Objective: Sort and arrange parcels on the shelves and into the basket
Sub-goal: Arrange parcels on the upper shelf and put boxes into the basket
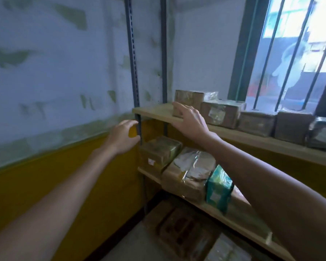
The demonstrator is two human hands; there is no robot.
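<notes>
A row of brown parcels lines the upper shelf, starting near its left end. The right hand, fingers spread and empty, seems to touch the leftmost parcel. The left hand hangs loosely curled, holding nothing, beside the shelf's left corner post.

A barred window fills the upper right, its green frame on the left edge. Left of the window stretches a pale wall (paint flaking in patches), with a yellow band below it.
</notes>
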